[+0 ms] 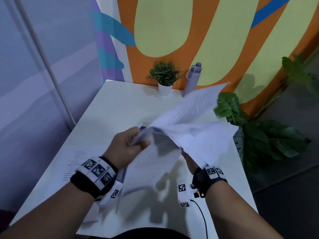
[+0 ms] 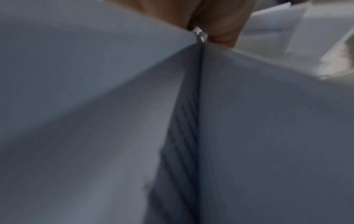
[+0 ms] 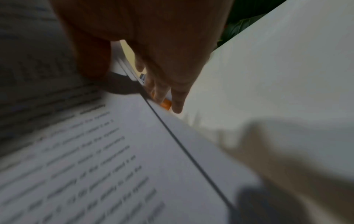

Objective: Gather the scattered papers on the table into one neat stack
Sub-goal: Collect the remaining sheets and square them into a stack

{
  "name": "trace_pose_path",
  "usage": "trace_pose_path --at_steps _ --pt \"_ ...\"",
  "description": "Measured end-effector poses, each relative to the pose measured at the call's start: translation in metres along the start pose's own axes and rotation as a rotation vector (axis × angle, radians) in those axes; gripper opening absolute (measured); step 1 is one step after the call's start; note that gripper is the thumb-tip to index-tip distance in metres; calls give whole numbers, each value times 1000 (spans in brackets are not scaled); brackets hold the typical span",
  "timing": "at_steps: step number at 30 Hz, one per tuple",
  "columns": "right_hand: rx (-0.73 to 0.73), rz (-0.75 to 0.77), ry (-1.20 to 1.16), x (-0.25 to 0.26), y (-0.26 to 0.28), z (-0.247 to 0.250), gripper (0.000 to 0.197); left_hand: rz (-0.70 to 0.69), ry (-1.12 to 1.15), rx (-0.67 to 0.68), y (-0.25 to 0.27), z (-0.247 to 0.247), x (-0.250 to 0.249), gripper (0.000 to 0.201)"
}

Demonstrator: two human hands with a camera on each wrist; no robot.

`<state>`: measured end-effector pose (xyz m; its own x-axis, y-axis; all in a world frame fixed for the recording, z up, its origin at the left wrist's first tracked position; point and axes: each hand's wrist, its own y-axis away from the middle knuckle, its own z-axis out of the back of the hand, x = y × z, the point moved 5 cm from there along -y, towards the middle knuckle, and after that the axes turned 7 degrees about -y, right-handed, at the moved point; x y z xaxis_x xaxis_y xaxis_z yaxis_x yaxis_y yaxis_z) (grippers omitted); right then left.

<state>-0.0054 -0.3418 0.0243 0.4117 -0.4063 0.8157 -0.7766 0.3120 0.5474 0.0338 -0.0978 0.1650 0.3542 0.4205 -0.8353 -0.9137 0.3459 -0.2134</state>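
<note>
Above the white table (image 1: pixel 120 107) I hold a fanned bundle of printed papers (image 1: pixel 189 121). My left hand (image 1: pixel 133 144) grips the bundle's near corner, fingers curled round it. One sheet (image 1: pixel 150 169) droops below that hand. My right hand (image 1: pixel 189 162) is under the bundle's right side, mostly hidden. In the right wrist view the right hand (image 3: pixel 157 63) has its thumb on a printed page (image 3: pixel 95 159) and its fingers behind the sheet's edge. Papers (image 2: pixel 95 106) fill the left wrist view, with a fingertip (image 2: pixel 220 25) at the top. One more sheet (image 1: pixel 74 166) lies flat on the table at the left.
A small potted plant (image 1: pixel 164 78) and a lilac bottle (image 1: pixel 192 78) stand at the table's far edge by the painted wall. A large leafy plant (image 1: pixel 259 135) crowds the right side. A small purple object (image 1: pixel 143 128) lies behind my left hand.
</note>
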Motion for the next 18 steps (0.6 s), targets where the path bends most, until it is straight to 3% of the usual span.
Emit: trace_pose_path --at_steps 2,5,7,9,12,15,18 --pt "128 171 1 27 12 -12 56 110 74 -12 0 10 15 34" --pt "238 283 -170 54 19 -28 34 297 217 -30 2 14 46 39" --pt "167 337 -77 52 19 -31 36 400 168 -64 4 15 67 73" --pt "57 410 -45 59 29 -36 22 435 131 -79 4 10 78 81" --pt "-5 613 -27 84 50 -52 31 390 120 -160 -2 8 63 37" --pt "-15 777 -43 101 70 -62 32 338 94 -281 -11 11 46 23" --pt "-8 797 -62 98 78 -62 37 388 137 -288 -10 5 52 16"
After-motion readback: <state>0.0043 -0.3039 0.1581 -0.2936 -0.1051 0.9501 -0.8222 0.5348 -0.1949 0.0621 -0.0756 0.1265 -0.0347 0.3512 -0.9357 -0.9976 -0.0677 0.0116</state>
